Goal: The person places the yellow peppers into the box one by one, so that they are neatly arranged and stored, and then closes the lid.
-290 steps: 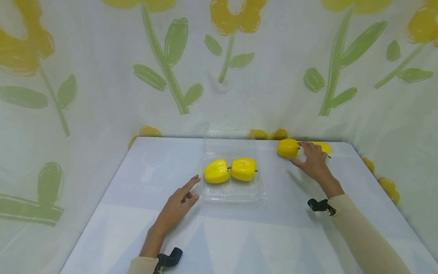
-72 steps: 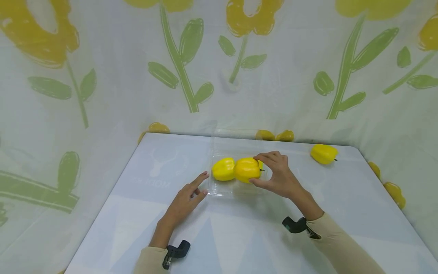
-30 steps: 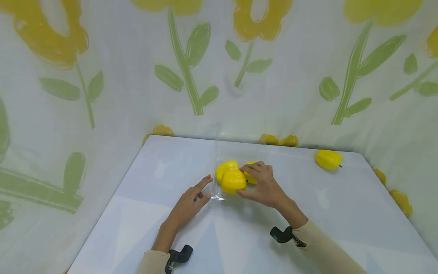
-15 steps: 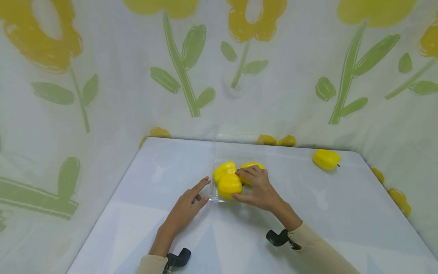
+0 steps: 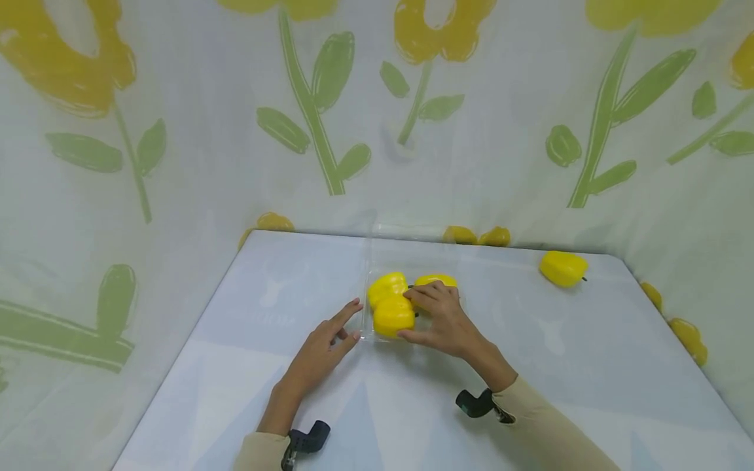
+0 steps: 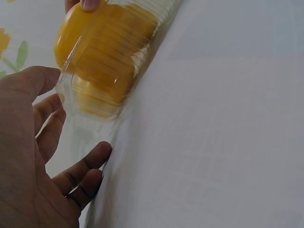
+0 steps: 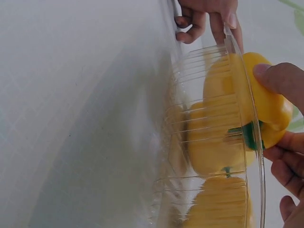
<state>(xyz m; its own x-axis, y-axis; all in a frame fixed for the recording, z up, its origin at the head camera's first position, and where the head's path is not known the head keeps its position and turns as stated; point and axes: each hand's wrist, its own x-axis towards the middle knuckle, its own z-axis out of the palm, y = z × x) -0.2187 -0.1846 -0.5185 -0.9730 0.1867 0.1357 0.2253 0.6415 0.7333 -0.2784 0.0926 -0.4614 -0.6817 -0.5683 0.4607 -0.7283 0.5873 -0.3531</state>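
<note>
Right hand [image 5: 443, 322] fingers pinching yellow pepper [image 5: 393, 316] in clear tray [image 5: 366, 327], left hand [image 5: 321, 347] fingers spread (touching tray)

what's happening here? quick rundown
A person is packing yellow peppers into a clear plastic tray on a white table. The right hand grips the front pepper in the tray, next to two others already in there. The left hand rests flat on the table with its fingertips at the tray's left edge. One more pepper lies loose at the table's far right.
</note>
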